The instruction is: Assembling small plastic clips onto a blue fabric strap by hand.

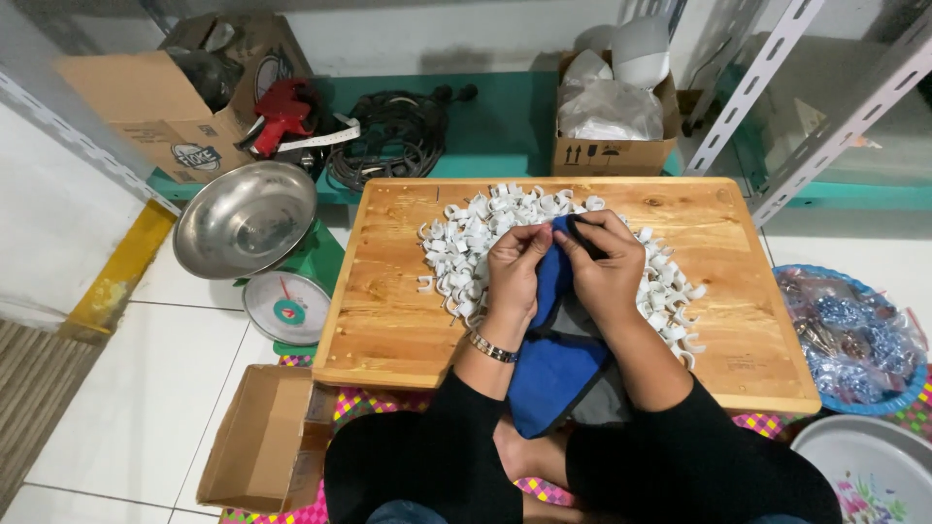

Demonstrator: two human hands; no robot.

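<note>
Both hands up over the middle of the wooden board [388, 291], working a blue cloth bag [551, 374]. Left hand [515, 267] pinches the bag's upper edge, fingers curled narrow and closed on the fabric; a bracelet [492, 347] sits on that wrist. Right hand [604, 267] grips the same top edge from the other side, fingers bent tight around the cloth, thumb side touching a dark trim strip. Hands are just beside each other, nearly touching at the fingertips. The bag hangs from the hands down across the near edge of the board to the lap; grey lining shows at its lower right. A pile of white plastic clips [466, 247] lies on the board behind and to both sides of the hands, some touching the bag. Left of the board: metal bowl [245, 218] on a dial scale [287, 309], green base. Near left on the floor: open cardboard box [267, 442]. Behind the board on a teal shelf: coiled black cable [388, 136], red tool [282, 112], two more cartons. Right side: blue basket [854, 340] full of bagged small parts, and a white basin [874, 471] at the corner.
</note>
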